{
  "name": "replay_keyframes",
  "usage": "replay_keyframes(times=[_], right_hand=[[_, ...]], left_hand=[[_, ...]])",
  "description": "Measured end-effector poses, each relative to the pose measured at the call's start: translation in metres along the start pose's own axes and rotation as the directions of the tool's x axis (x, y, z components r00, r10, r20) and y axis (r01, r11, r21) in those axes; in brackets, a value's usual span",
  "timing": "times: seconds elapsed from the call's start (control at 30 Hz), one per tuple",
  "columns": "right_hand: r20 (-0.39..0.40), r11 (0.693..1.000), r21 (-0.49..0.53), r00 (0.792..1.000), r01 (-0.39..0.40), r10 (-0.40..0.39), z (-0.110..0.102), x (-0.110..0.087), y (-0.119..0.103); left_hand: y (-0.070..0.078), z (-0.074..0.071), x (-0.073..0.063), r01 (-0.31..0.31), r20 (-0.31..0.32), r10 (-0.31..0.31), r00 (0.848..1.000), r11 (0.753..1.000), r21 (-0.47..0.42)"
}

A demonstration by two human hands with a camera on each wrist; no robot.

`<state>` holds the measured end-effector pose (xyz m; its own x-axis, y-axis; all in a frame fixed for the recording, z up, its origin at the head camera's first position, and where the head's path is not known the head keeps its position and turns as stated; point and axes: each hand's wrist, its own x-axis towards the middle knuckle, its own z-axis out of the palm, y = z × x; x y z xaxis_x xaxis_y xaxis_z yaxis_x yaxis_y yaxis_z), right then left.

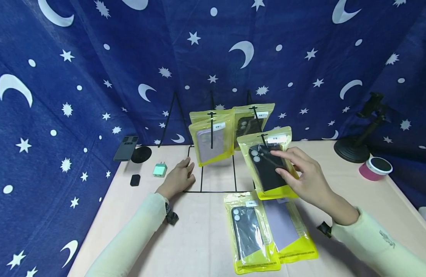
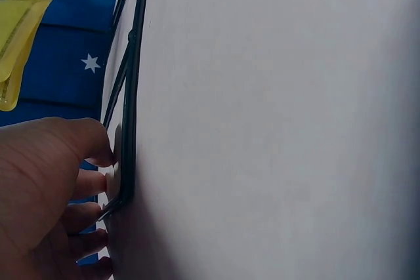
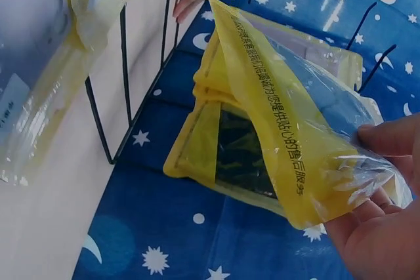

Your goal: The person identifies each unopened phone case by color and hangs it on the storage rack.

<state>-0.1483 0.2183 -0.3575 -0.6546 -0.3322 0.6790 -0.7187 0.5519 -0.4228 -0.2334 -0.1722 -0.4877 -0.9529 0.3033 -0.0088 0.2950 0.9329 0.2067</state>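
Note:
My right hand (image 1: pixel 308 173) pinches a yellow-and-clear pouch (image 1: pixel 249 144) holding a black phone case (image 1: pixel 268 173), thumb and fingers at its right edge. A rack prong overlaps the pouch's top in the head view. The left hand (image 1: pixel 178 177) grips the left side of the black wire rack (image 1: pixel 218 191) near its base; its fingers lie around the corner wire in the left wrist view. Similar pouches hang on the rack, the front one with a lilac case (image 1: pixel 210 144), another with a dark case (image 1: pixel 245 124) behind.
Below the rack lie a pouch with a dark case (image 1: pixel 247 231) and a lilac one (image 1: pixel 280 223), partly overlapped. A phone on a stand (image 1: pixel 126 148), a green charger (image 1: pixel 160 169) and a small black item (image 1: pixel 135 180) stand left. To the right are a black stand (image 1: pixel 355 148) and a pink jar (image 1: pixel 370 172).

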Motion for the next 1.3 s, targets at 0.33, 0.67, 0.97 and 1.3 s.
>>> replay_keyframes(times=[0.33,0.67,0.97,1.3], right_hand=[[-0.027,0.998,0.014,0.998,-0.062,0.062,0.012,0.021,0.02],[-0.024,0.994,0.044,0.995,-0.097,0.098,0.022,0.034,0.033],[-0.008,0.989,0.079,0.992,-0.122,0.123,0.026,0.039,0.038],[0.03,0.968,0.193,0.987,-0.159,0.156,0.027,0.042,0.043]], left_hand=[[0.0,0.002,-0.001,-0.01,-0.021,0.01,1.0,1.0,-0.01],[0.002,0.0,-0.001,0.014,0.014,-0.014,1.0,1.0,-0.01],[0.004,-0.002,-0.002,0.018,0.003,-0.018,1.0,1.0,-0.023],[0.005,-0.003,-0.003,0.018,0.008,-0.018,1.0,1.0,-0.015]])
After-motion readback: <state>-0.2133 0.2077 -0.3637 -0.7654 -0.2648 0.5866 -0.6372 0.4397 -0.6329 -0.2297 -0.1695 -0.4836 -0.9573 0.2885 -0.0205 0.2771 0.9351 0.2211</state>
